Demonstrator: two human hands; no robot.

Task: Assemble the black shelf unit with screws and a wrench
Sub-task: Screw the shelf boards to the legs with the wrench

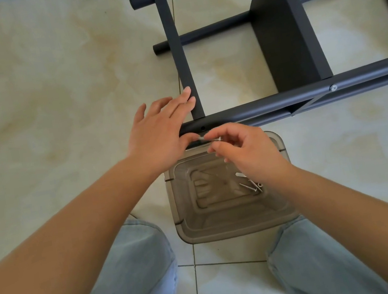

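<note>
The left hand [159, 129] is laid flat against the black shelf unit [282, 37], which lies on its side on the tiled floor [34, 71]. Its fingers [182, 104] are straight and slightly spread, touching the upright bar [178, 54] where that bar meets the near tube [307, 97], while the thumb reaches down to the tip of a screw [209, 139]. Just right of it, an empty screw hole [202, 128] is seen in the near tube, directly above and just beyond the screw. The screw is pinched by the right hand [244, 148] between thumb and curled forefinger, with its long axis lying left to right, roughly parallel to the tube. It is judged that the screw must be turned to point away before entering the hole. Nearer, a clear plastic tub [232, 227] holds spare screws [252, 186]. Farther right, a fitted bolt [333, 88] is seen on the tube.
</note>
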